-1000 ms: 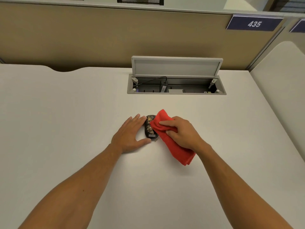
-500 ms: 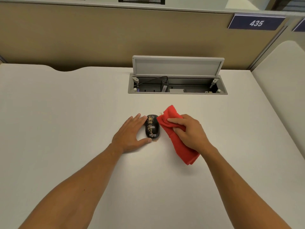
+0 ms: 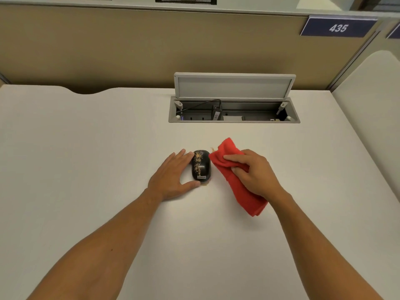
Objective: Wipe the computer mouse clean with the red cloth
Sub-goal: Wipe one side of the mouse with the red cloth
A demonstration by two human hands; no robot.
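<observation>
On the white surface (image 3: 86, 169), the left hand (image 3: 171, 178) is bracing the crumb-speckled black mouse (image 3: 201, 165) with relaxed fingers, while the right hand (image 3: 253, 172) is gripping the red cloth (image 3: 236, 182) just beside it.

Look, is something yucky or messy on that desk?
Yes. The black mouse has yellowish crumbs sprinkled down its left side, and a few lie on the desk by its near end and beside the red cloth. The lid behind stands open.
</observation>
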